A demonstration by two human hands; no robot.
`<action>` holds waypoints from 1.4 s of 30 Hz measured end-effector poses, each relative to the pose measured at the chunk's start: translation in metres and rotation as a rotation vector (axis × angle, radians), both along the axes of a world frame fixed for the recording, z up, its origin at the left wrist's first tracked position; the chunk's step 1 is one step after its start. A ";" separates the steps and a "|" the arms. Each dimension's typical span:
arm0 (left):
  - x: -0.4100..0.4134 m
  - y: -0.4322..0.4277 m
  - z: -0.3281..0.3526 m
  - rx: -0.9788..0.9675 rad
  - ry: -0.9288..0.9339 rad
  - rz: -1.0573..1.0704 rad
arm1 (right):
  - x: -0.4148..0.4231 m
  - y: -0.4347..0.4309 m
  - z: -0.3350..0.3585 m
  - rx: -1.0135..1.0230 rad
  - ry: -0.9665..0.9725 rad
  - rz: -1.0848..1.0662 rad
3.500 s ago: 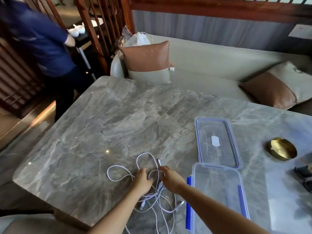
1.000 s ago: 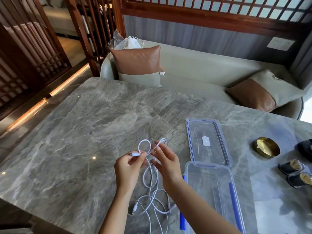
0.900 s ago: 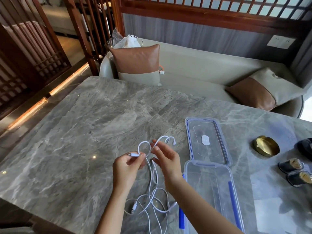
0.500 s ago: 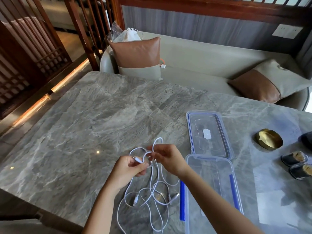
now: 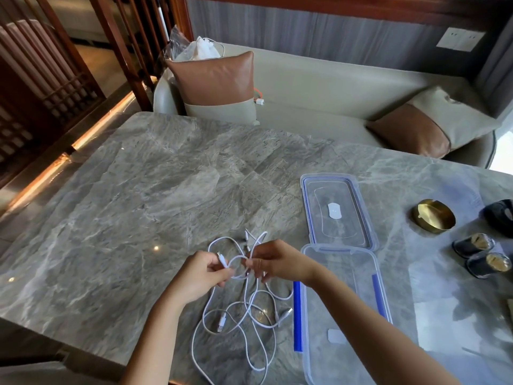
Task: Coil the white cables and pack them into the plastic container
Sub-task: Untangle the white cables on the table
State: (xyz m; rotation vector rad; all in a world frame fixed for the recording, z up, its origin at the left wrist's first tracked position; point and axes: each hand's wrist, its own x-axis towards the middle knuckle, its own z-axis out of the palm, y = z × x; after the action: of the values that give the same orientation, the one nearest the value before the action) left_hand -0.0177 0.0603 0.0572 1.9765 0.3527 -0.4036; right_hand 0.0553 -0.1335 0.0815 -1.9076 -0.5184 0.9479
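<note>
White cables (image 5: 244, 315) lie in a loose tangle on the grey marble counter (image 5: 138, 218), just left of the open plastic container (image 5: 327, 357), with one small loop raised between both hands. The left hand (image 5: 202, 273) has its grip pinched on a strand just behind a plug (image 5: 220, 256). Beside it, the right hand (image 5: 277, 262) has its grip closed on the same loop. The lid (image 5: 338, 212) lies flat beyond the container. A brass dish (image 5: 433, 215) sits farther right, and a brown cushion (image 5: 213, 79) leans on the sofa (image 5: 319, 87) behind
</note>
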 end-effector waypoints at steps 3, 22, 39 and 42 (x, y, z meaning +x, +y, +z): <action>0.003 -0.003 0.001 0.080 -0.015 -0.060 | -0.003 0.006 -0.006 -0.046 -0.031 -0.073; -0.003 -0.024 0.013 0.094 -0.401 -0.026 | 0.012 -0.009 0.000 -0.045 0.128 0.138; -0.012 -0.041 0.006 -0.023 -0.314 0.111 | 0.031 -0.024 0.032 -0.052 0.227 0.202; -0.017 -0.047 0.000 -0.167 -0.283 0.277 | 0.030 -0.024 0.030 -0.013 0.234 0.149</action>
State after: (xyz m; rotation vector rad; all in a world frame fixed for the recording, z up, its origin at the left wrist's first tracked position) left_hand -0.0343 0.0129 0.0575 1.7603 0.3909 0.0249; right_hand 0.0848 -0.1574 0.1116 -1.7580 -0.5204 1.2554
